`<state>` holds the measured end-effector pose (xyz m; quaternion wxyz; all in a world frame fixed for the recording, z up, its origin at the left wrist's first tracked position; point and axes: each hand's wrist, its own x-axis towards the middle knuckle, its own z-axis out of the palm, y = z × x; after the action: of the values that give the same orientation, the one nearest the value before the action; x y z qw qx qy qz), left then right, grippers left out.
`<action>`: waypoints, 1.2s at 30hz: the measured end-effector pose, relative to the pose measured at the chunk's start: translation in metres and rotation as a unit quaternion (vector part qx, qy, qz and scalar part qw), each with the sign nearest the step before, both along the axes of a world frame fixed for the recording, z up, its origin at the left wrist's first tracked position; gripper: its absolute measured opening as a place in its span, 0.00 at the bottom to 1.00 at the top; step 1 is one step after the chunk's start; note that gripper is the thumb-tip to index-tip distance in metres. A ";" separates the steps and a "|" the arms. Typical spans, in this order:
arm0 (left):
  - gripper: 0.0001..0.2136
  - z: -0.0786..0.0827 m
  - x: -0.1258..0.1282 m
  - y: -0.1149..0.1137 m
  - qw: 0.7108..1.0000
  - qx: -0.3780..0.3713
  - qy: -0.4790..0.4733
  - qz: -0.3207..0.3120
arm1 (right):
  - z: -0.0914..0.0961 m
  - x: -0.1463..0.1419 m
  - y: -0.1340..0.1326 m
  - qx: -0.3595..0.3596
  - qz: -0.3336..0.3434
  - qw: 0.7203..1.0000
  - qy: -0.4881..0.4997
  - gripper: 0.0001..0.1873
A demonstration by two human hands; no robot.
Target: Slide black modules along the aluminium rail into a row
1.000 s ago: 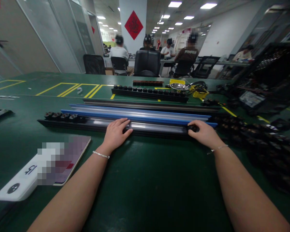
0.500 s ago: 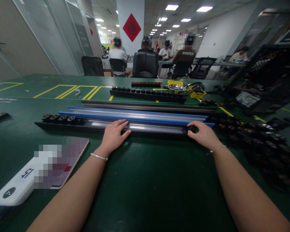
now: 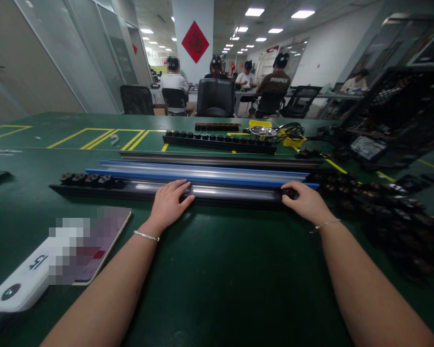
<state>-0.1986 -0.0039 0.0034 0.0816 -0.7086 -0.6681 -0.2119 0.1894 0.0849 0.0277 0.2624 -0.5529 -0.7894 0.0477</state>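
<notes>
A long black rail [image 3: 235, 192] with a shiny grey channel lies across the green table. My left hand [image 3: 169, 201] rests over its middle, fingers on the far side and thumb nearer me, gripping it. At the rail's right end, my right hand [image 3: 305, 198] pinches a small black part [image 3: 290, 193] between thumb and fingers, against the channel. Several black blocks with coppery tops [image 3: 86, 179] sit in a row at the left end. Just behind lies a blue-edged rail [image 3: 202, 172]. The undersides of both hands are hidden.
A heap of dark parts [image 3: 394, 207] covers the right side. Further back are another dark rail [image 3: 217, 160], a filled black rail [image 3: 219, 142] and a metal bowl [image 3: 262, 131]. A phone [image 3: 108, 246] and a white device [image 3: 21, 284] lie front left. People sit beyond.
The view has shifted very slightly. Both hands keep their places on the rail, and the small black part stays in my right hand's pinch.
</notes>
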 end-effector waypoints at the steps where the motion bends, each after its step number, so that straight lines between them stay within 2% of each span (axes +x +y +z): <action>1: 0.22 0.000 0.000 0.000 1.000 0.002 0.001 0.000 | 0.000 0.001 0.000 0.002 0.005 1.000 0.002 0.14; 24: 0.21 0.001 0.000 0.000 1.000 -0.007 -0.006 0.000 | 0.002 0.007 -0.001 0.009 -0.014 1.000 0.000 0.13; 31: 0.22 0.001 0.000 0.000 1.000 -0.009 -0.003 0.000 | 0.006 0.007 -0.002 -0.027 -0.040 0.999 -0.012 0.14; 36: 0.22 0.001 0.000 0.000 1.000 -0.006 -0.005 0.000 | 0.003 0.014 -0.001 -0.010 -0.032 0.999 0.000 0.15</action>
<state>-0.1985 -0.0042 0.0049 0.0741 -0.7080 -0.6697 -0.2114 0.2031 0.0837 0.0305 0.2584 -0.5806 -0.7706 0.0477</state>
